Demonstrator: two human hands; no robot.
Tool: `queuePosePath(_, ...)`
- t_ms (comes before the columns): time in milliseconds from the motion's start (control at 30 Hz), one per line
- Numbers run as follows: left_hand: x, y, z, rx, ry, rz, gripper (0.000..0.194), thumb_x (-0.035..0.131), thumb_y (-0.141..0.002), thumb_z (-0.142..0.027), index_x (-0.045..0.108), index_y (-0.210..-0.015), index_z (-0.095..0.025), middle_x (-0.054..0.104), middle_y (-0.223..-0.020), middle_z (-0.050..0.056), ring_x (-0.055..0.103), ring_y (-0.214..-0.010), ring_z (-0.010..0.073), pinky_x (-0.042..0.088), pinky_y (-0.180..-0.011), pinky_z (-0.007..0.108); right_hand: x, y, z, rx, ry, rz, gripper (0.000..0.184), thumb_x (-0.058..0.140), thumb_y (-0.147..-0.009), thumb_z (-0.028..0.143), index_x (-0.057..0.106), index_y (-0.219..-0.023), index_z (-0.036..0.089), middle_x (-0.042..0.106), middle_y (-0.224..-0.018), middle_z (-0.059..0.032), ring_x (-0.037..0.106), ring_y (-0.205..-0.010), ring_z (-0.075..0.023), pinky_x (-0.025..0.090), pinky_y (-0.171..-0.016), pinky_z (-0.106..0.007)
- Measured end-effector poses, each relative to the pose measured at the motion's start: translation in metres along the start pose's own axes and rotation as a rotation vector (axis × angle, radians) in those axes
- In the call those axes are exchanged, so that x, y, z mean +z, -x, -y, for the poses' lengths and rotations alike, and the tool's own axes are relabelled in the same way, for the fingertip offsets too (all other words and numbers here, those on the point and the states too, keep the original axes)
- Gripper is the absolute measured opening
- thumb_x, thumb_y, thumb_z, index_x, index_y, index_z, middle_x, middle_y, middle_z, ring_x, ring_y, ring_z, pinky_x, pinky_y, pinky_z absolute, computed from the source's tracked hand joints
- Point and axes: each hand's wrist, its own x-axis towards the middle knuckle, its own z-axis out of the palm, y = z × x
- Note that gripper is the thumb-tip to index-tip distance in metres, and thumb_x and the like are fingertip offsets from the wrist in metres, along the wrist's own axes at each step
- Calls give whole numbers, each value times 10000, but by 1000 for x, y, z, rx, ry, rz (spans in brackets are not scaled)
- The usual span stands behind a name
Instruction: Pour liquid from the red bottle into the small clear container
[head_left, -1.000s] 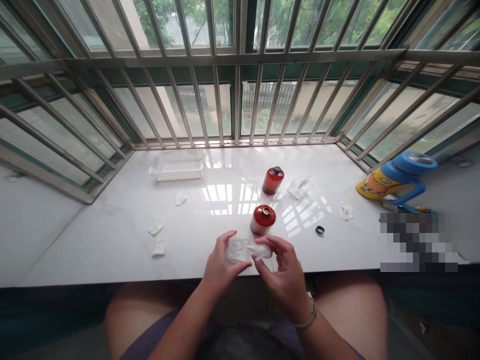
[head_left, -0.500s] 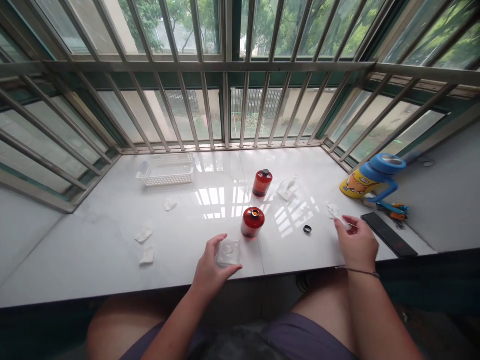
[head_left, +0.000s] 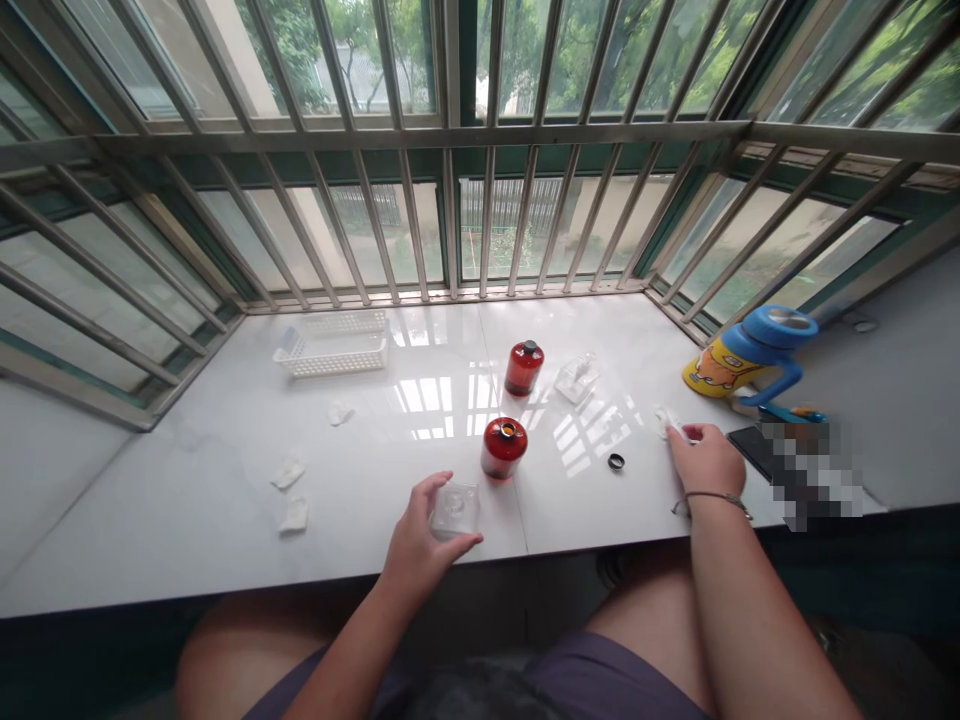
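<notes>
My left hand point(head_left: 421, 530) is curled around the sides of a clear square plastic container point(head_left: 456, 508) at the front edge of the counter. Just beyond it stands a red bottle point(head_left: 504, 450) with its neck uncovered. A second red bottle point(head_left: 523, 370), topped with a dark cap, is behind that one. My right hand point(head_left: 706, 462) is low over the counter on the right, fingertips closed at a crumpled white tissue point(head_left: 664, 418); part of the tissue is hidden by the fingers. A black ring point(head_left: 616, 462) lies to the left of that hand.
A white perforated basket point(head_left: 334, 362) sits at the back left. Several white tissue scraps point(head_left: 295, 516) lie on the left side. Crumpled clear plastic point(head_left: 577, 378) is beside the capped bottle. On the right are a blue-and-yellow bottle point(head_left: 724, 365) and a partly blurred phone point(head_left: 750, 447). Metal bars point(head_left: 450, 225) line the window.
My right hand has shifted slightly left and lower onto the tissue, its wrist turning. The left hand keeps its hold on the clear container. The bottles have stayed put.
</notes>
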Motion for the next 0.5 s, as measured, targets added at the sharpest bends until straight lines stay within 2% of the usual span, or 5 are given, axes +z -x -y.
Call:
queuePosePath(100, 0, 0, -2, -3, -4, -2, 807, 975, -744, -338, 520, -1410, -316, 600, -1568, 95, 573, -1494, 317, 447, -1274, 522, -2, 2, -1, -31, 2, 5, 428, 686, -816, 587, 697, -1003, 202, 713, -947, -151, 611, -880, -328, 485, -836, -475)
queuePosePath(200, 0, 0, -5, -23, -24, -3, 820, 981, -736, -329, 532, -1422, -319, 614, -1547, 89, 602, -1461, 316, 460, -1261, 524, -9, 12, 4, -97, -3, -57, 527, 622, -863, 642, 695, -1106, 180, 698, -1092, -201, 601, -1100, -386, 467, -970, -528)
queuePosePath(267, 0, 0, -8, -35, -30, -7, 829, 985, -727, -328, 543, -1428, -312, 621, -1534, 97, 611, -1446, 326, 467, -1251, 533, -15, 24, 14, -194, -31, -118, 513, 578, -915, 624, 696, -1121, 169, 688, -1157, -217, 577, -1201, -396, 422, -1071, -554)
queuePosePath(367, -1, 0, -11, -46, -9, 0, 842, 985, -723, -335, 547, -1441, -300, 610, -1538, 112, 595, -1459, 338, 448, -1263, 546, -25, 54, 42, -369, -140, -201, 406, 556, -998, 527, 692, -1138, 170, 701, -1227, -203, 606, -1219, -360, 400, -1139, -548)
queuePosePath(500, -4, -2, -14, -82, 7, 48, 913, 1013, -682, -345, 544, -1464, -302, 598, -1552, 116, 563, -1489, 356, 411, -1293, 560, -35, 112, 92, -488, -333, -182, 259, 578, -1055, 427, 689, -1113, 201, 737, -1186, -156, 663, -1172, -316, 504, -1062, -506)
